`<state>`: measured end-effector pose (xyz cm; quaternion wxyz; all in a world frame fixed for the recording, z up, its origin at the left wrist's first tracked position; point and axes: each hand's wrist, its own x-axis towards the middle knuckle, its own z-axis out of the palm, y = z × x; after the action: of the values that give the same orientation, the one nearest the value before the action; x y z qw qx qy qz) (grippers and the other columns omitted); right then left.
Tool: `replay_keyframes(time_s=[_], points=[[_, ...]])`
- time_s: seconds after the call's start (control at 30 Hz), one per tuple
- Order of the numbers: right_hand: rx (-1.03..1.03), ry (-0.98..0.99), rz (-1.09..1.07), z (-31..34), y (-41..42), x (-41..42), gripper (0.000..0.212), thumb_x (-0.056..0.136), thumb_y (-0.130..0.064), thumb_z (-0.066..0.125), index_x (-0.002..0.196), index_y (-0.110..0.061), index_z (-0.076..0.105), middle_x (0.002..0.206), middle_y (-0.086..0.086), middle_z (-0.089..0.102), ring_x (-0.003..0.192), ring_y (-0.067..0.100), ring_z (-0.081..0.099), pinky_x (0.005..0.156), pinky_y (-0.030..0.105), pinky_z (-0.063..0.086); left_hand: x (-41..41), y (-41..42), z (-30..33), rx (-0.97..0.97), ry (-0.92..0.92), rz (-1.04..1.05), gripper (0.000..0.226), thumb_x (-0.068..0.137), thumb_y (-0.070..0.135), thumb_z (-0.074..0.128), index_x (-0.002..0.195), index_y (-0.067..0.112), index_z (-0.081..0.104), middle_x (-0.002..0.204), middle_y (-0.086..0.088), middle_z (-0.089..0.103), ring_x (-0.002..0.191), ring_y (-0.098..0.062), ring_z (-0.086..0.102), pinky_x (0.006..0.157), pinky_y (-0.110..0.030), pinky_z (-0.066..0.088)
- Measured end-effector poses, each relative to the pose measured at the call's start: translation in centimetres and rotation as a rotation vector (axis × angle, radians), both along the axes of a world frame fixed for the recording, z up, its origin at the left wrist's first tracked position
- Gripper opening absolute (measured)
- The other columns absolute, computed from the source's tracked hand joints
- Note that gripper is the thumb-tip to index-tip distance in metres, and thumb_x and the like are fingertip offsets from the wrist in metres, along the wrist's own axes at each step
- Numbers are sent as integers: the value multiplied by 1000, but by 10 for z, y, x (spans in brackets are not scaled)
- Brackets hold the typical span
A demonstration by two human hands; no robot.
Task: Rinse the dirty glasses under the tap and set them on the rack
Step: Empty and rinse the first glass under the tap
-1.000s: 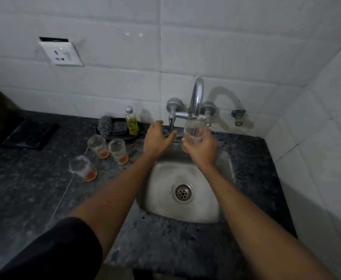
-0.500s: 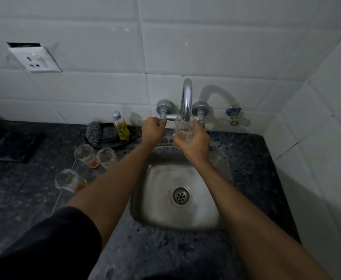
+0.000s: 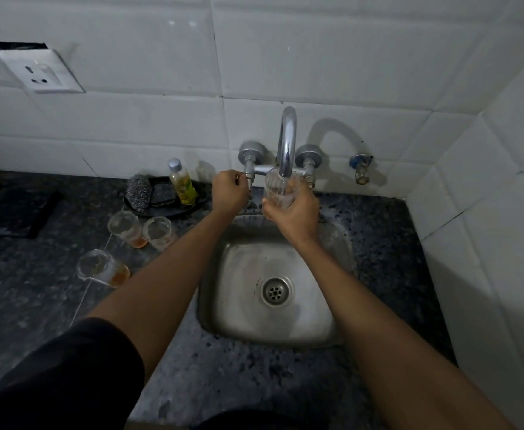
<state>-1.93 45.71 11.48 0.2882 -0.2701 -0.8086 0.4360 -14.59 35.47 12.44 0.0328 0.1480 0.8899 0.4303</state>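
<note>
The right hand [image 3: 295, 212] is closed around a clear drinking glass [image 3: 281, 189], its fingers curled about the lower part of the wall; the glass is held upright, mouth up. The grip of the left hand [image 3: 228, 192] is closed as well: its fingers are curled round the left tap handle [image 3: 250, 178], which is pinched from the side.

The scene is set on a dark speckled stone worktop [image 3: 239, 377] into which a small steel sink [image 3: 273, 287] with a round drain [image 3: 274, 291] is sunk. White tiled walls [image 3: 316, 57] are seen behind and at the right, and a wall socket [image 3: 39, 71] is mounted at the upper left. A chrome tap [image 3: 287, 141] with an arched spout is fixed to the back wall, and a smaller valve [image 3: 360, 167] is seen to its right. On the worktop left of the sink, a dark tray [image 3: 203, 198] is occupied by a steel scrubber [image 3: 138, 190], a scouring pad [image 3: 163, 193] and a bottle of yellow liquid [image 3: 183, 183]. A dark slab [image 3: 12, 212] lies at the far left.

The held glass is placed directly under the spout, above the back edge of the sink, and a thin stream of water is received in it. Three more glasses with orange-brown dregs stand on the worktop left of the sink: two glasses [image 3: 143, 229] side by side just in front of the tray, and a third glass [image 3: 102, 268] nearer the camera, beside the left forearm. All three are well apart from both hands.
</note>
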Motion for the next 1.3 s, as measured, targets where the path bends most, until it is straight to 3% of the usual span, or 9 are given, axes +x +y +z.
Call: replay_keyframes(time_s=[0.3, 0.37, 0.47, 0.57, 0.73, 0.83, 0.97, 1.23, 1.3], points=[[-6, 6, 16, 4, -4, 6, 53, 70, -32, 89, 115, -21, 63, 102, -7, 71, 86, 9, 69, 75, 32, 61, 1, -3, 0, 26, -53, 28, 33, 103, 10, 56, 77, -5, 69, 59, -3, 55, 53, -5, 49, 47, -11, 34], [-12, 11, 36, 5, -4, 8, 55, 72, -29, 89, 119, -18, 64, 104, -6, 72, 88, 8, 69, 75, 23, 57, 4, 0, -5, 117, -253, 99, 40, 104, 32, 61, 92, -5, 71, 75, -12, 68, 67, -19, 64, 62, -23, 51], [-21, 11, 81, 4, -4, 16, 60, 73, -25, 90, 125, -15, 63, 110, -6, 70, 93, 5, 68, 74, 7, 48, 28, 4, -6, 394, -951, 85, 70, 93, 72, 59, 112, 5, 72, 102, -16, 74, 88, -30, 72, 75, -40, 62], [-14, -17, 139, 2, -4, 27, 57, 73, -23, 92, 122, -15, 63, 105, -13, 66, 95, -9, 63, 76, 2, 44, 51, 5, -12, 678, -1299, -172, 59, 105, 58, 48, 97, 9, 80, 94, -9, 78, 83, -23, 77, 73, -34, 63], [426, 10, 241, 8, 9, 48, 73, 84, -26, 85, 145, -5, 51, 144, 11, 50, 137, 21, 47, 117, 29, 40, 58, 9, -19, 920, -1234, -137, 45, 106, 38, 46, 107, 8, 79, 113, -12, 72, 97, -22, 69, 90, -36, 52], [779, 12, 394, 9, 18, 52, 35, 99, -19, 67, 128, 0, 64, 125, 16, 62, 118, 31, 56, 102, 48, 50, 53, 16, -15, 942, -1183, -127, 29, 94, 34, 55, 105, 11, 69, 96, -6, 67, 81, -17, 65, 71, -31, 53], [672, -42, 524, 8, 32, 45, 20, 101, -10, 63, 117, -2, 72, 112, 14, 70, 104, 28, 64, 93, 41, 53, 45, 23, -16, 916, -1162, -109, 38, 102, 37, 52, 126, 8, 60, 102, -9, 64, 81, -21, 63, 63, -31, 56], [308, -42, 428, 26, 12, 35, 26, 104, -24, 56, 105, -7, 76, 97, 9, 77, 86, 20, 71, 80, 39, 57, 45, 31, -20, 979, -1090, -65, 34, 111, 25, 45, 91, 8, 67, 73, -4, 71, 63, -15, 71, 60, -26, 59], [419, -86, 496, 28, 13, 35, 30, 100, -25, 54, 113, -7, 75, 105, 11, 76, 94, 25, 71, 84, 40, 58, 43, 27, -17, 974, -1119, -146, 43, 110, 36, 43, 103, 4, 72, 87, -8, 75, 78, -18, 73, 72, -29, 60]])
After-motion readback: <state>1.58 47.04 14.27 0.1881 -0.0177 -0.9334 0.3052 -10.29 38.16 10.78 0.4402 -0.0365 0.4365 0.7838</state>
